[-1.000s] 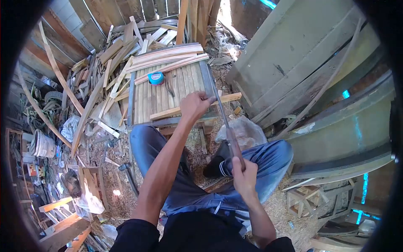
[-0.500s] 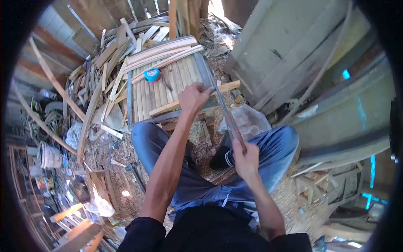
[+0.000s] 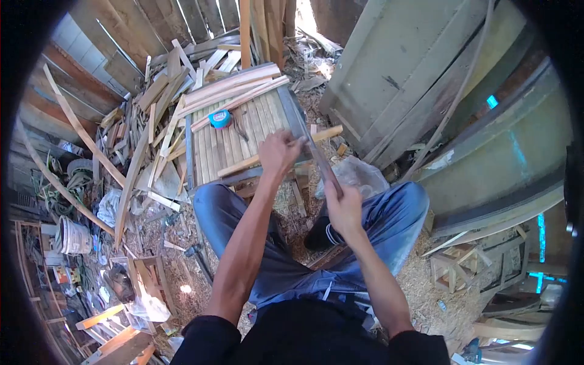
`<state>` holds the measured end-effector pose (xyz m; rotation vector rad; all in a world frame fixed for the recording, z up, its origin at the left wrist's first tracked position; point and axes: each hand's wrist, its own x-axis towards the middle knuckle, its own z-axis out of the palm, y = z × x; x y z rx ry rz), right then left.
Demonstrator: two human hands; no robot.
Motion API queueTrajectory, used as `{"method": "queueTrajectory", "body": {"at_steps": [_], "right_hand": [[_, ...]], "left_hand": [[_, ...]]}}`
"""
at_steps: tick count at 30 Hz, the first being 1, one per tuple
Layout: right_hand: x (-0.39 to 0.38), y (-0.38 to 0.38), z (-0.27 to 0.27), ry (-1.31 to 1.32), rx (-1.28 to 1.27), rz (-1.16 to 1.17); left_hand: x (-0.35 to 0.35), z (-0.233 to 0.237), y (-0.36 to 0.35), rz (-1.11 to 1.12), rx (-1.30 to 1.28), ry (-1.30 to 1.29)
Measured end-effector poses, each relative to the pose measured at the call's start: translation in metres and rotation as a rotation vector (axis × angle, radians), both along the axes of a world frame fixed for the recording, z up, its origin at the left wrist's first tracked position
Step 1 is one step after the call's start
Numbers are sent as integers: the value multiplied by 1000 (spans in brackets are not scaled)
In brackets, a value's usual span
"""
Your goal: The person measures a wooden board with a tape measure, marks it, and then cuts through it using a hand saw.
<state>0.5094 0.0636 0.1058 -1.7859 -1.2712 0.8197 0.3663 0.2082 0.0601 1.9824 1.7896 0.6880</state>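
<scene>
My right hand (image 3: 344,207) is closed round the back end of a long, narrow tool that looks like a hand saw (image 3: 321,159), seen nearly edge-on. Its blade slants away from me past the right edge of a slatted wooden panel (image 3: 210,152). The tool crosses a pale wooden strip (image 3: 240,165) near the strip's right end. My left hand (image 3: 280,152) is closed over that strip, thumb close to the blade; the fingertips are partly hidden. Beyond it on the panel lies a blue tape measure (image 3: 219,118) beside a small dark curved piece (image 3: 241,131).
Long wooden strips (image 3: 231,88) lie across the panel's far end. Scrap wood (image 3: 164,109) is heaped on the left. A clear plastic bag (image 3: 353,176) sits by my right knee. Large boards (image 3: 389,73) lean on the right. A white bucket (image 3: 74,236) stands at left.
My right hand has moved forward and slightly left, carrying the tool along its length across the strip. My left hand stays on the strip. The view has shifted slightly.
</scene>
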Motion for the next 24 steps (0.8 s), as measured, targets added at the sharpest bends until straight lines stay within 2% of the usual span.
{"method": "queueTrajectory", "body": {"at_steps": [2, 4, 9, 11, 14, 19, 24], "right_hand": [[-4, 33, -3, -1, -32, 7], [-2, 32, -6, 23, 4, -6], [2, 22, -41, 109, 69, -38], [2, 20, -61, 171, 54, -32], [5, 24, -62, 218, 20, -35], [-2, 9, -7, 125, -45, 3], [-3, 12, -45, 161, -32, -28]], "left_hand": [[-1, -3, 9, 10, -34, -16], [-4, -7, 9, 30, -86, -51], [-16, -14, 0, -176, 150, 2], [-14, -19, -6, -151, 184, -2], [-13, -20, -8, -162, 283, 14], [-13, -18, -16, -214, 319, 98], [-18, -21, -6, -258, 342, 66]]}}
